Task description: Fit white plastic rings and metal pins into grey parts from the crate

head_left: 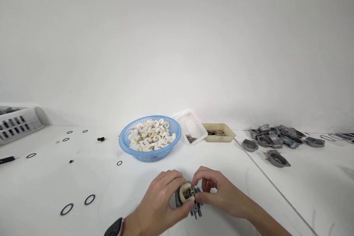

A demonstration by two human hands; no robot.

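A grey metal carburetor (197,210) stands on the white table in front of me, with a U-shaped off-white float (183,194) on its top. Brass parts show inside the float's curve. My left hand (163,202) is closed around the left side, its thumb at the float's near end and its fingers at the far side. At the right edge of the float, the thumb and index finger of my right hand (214,191) are bent in a pinch against the carburetor. Anything small between those fingertips is hidden.
Behind the hands are a blue basket (151,156) of white floats, a white tray (200,131) with small pins and a cream tray (221,138). Grey metal bowls (278,158) lie right, beside a thin rod (276,188). Black rings (90,199) and a white basket (30,121) are left.
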